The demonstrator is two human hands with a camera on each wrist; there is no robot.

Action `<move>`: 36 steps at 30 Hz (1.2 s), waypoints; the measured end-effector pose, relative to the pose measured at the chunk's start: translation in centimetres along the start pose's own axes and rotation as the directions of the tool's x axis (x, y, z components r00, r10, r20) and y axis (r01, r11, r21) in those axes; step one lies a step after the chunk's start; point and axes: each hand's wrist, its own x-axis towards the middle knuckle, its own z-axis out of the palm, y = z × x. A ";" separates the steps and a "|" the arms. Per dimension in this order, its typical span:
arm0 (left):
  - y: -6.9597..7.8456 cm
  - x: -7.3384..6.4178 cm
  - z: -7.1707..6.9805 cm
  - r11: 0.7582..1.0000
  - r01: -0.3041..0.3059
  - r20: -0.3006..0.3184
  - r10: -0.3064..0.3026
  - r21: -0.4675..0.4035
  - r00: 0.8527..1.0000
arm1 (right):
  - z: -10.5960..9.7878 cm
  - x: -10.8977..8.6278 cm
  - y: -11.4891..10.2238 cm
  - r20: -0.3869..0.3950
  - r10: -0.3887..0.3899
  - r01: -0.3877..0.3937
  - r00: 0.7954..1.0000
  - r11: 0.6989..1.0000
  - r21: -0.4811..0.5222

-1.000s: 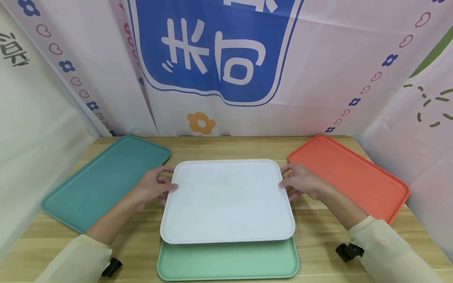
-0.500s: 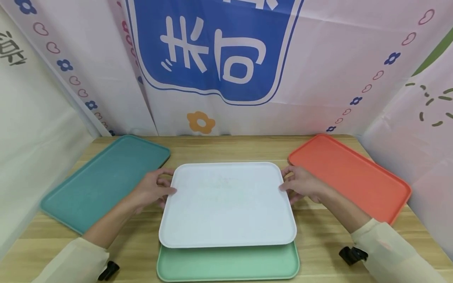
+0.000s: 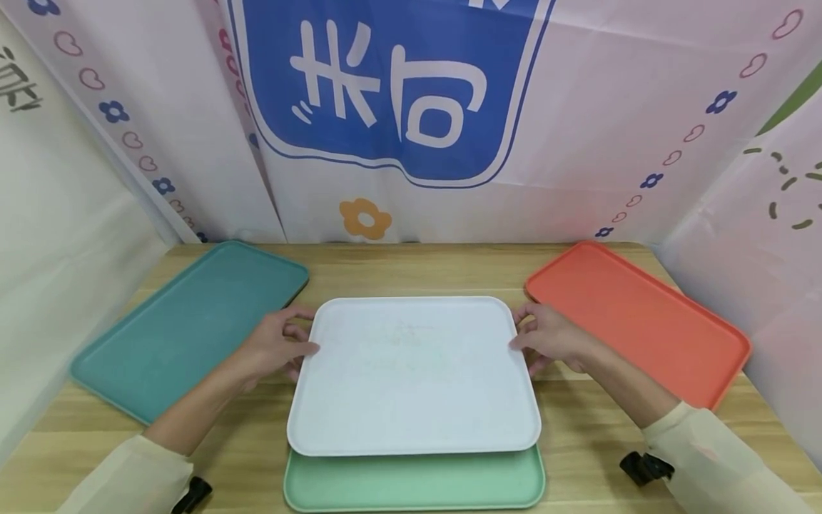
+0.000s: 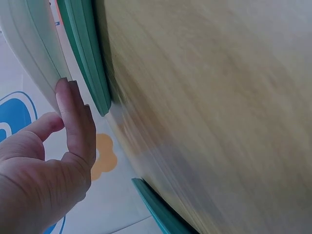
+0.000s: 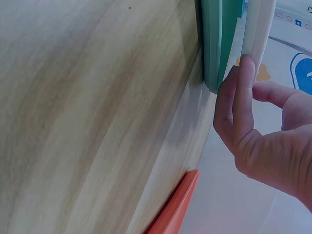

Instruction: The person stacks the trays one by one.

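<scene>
Left hand (image 3: 275,344) and right hand (image 3: 551,337) are pinching the white tray (image 3: 414,378), shifting it down-frame, covering more of the green tray (image 3: 414,484).

Trays in sight from above: four, being one white tray (image 3: 414,385), one green tray (image 3: 414,483), one teal tray (image 3: 186,328) and one red tray (image 3: 636,325). Hands: two, one left hand (image 3: 276,346), one right hand (image 3: 549,335). Sleeves (image 3: 726,457): two. Black pieces (image 3: 645,467) near them: two. Counter (image 3: 417,265): one. Orange flowers (image 3: 352,212): one.
</scene>
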 end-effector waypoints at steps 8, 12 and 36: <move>0.3 -0.5 0.2 0.999 -0.020 -0.006 0.020 0.036 1.000 | 0.1 -0.5 -0.2 -0.016 0.009 -0.010 1.000 0.999 -0.037; 0.2 -0.7 0.3 0.999 -0.025 -0.015 0.026 0.038 1.000 | 0.3 -0.7 -0.3 -0.027 0.015 -0.016 1.000 0.998 -0.053; 0.1 -1.7 1.1 0.999 -0.038 -0.004 0.038 0.003 0.999 | 0.9 -1.5 -0.1 -0.027 -0.020 0.018 0.999 0.998 -0.060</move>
